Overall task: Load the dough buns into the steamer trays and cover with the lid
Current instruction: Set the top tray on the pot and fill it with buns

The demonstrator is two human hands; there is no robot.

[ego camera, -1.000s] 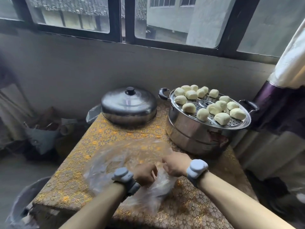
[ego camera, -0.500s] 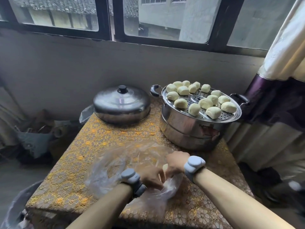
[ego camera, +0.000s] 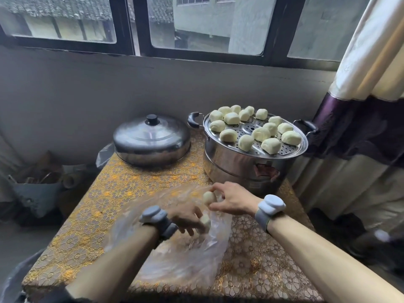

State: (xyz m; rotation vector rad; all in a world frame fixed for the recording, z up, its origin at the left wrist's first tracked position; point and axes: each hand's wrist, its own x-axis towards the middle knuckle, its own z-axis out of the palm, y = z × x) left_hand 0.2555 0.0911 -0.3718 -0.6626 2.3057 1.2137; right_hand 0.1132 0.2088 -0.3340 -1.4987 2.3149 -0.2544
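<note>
While the right hand (ego camera: 235, 199) pinches one bun (ego camera: 208, 197) above the plastic bag (ego camera: 185, 254), the left hand (ego camera: 185, 219) seems, through blur, to grip another bun (ego camera: 205, 221), fourteen more sit on the steamer tray (ego camera: 302, 147), and the lid (ego camera: 152, 139) rests beside it.

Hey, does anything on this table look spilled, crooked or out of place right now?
Nothing stands out. The buns sit apart on the steamer tray, the lid rests flat on the table, and each hand, left and right, holds a bun over the plastic bag.
</note>
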